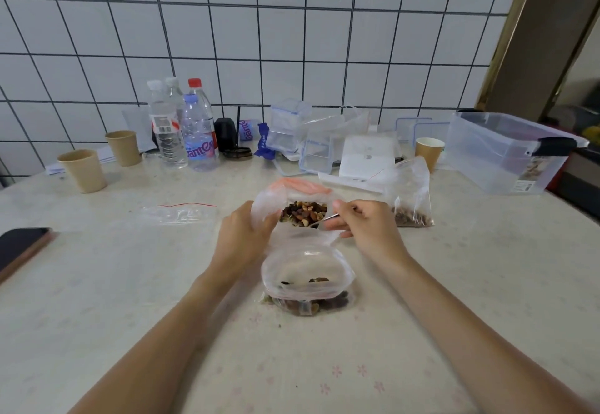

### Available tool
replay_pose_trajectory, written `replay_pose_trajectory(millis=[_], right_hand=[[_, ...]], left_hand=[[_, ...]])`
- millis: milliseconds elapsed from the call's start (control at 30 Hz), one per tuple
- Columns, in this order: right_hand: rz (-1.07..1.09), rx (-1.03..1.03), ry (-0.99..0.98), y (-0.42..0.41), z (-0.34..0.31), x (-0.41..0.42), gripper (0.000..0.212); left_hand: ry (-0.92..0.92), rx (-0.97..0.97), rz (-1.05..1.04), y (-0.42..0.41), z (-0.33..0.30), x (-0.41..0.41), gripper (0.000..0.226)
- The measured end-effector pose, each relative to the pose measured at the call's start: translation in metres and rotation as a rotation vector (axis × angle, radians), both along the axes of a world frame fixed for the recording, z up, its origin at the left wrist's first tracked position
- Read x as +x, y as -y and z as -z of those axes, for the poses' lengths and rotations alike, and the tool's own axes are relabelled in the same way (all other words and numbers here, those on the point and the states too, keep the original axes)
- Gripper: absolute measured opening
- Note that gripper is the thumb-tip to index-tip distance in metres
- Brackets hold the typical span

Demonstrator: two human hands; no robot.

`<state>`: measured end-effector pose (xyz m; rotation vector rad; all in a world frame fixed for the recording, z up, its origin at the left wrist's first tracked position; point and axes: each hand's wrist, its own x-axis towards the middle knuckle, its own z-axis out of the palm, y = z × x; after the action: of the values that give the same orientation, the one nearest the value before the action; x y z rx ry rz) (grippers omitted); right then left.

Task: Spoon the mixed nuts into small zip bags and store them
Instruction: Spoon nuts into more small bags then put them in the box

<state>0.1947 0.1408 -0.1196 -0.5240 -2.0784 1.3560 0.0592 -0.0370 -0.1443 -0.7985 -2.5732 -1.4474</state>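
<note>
The mixed nuts [303, 213] sit in a heap of browns, tans and dark raisin-like bits inside a big clear bag [292, 196], floppy plastic with a pinkish-orange strip along its far rim, standing mid-table. The left hand [242, 235] grips the bag's left wall, fingers curled round the crumpled film to keep the mouth wide. The right hand [363, 223] pinches the thin metal handle of a spoon [321, 220], whose bowl dips in at the right edge of the nuts, so the pile lies just between the two hands. Nearer to the person, touching the big bag's front, a small zip bag [308, 283] stands open, its mouth rounded, a shallow layer of nuts at its bottom. Just right of the spoon hand another small bag [410, 193] stands with nuts settled low. An empty flat zip bag [180, 214] with a red line lies to the left on the pale, faintly flowered table [130, 283], and a dark phone [21, 248] rests at the left edge. Further back are paper cups [83, 170], water bottles [198, 131] and a clear plastic storage box [506, 150] against the white tiled wall
</note>
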Motion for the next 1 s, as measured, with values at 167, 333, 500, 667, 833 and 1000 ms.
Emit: replay_pose_trajectory(millis=[167, 333, 500, 667, 833, 1000], right_hand=[[0.036, 0.037, -0.008, -0.002, 0.006, -0.010, 0.030], [0.071, -0.009, -0.062, 0.001, 0.015, -0.016, 0.026], [0.101, 0.017, -0.143, 0.004, 0.019, -0.016, 0.024], [0.161, 0.136, -0.160, 0.004, 0.015, -0.011, 0.029], [0.142, 0.253, -0.148, 0.010, 0.017, -0.012, 0.025], [0.091, 0.338, -0.104, 0.014, 0.023, -0.019, 0.018]], left_hand=[[0.052, 0.088, 0.027, 0.000, 0.001, -0.002, 0.020], [0.053, 0.109, 0.030, 0.000, -0.004, 0.001, 0.018], [0.036, 0.112, 0.012, 0.001, -0.009, 0.003, 0.026], [0.035, 0.103, -0.007, 0.002, -0.010, 0.003, 0.026], [0.057, 0.107, -0.007, 0.000, -0.009, 0.005, 0.029], [0.058, 0.091, 0.021, -0.002, -0.006, 0.005, 0.038]])
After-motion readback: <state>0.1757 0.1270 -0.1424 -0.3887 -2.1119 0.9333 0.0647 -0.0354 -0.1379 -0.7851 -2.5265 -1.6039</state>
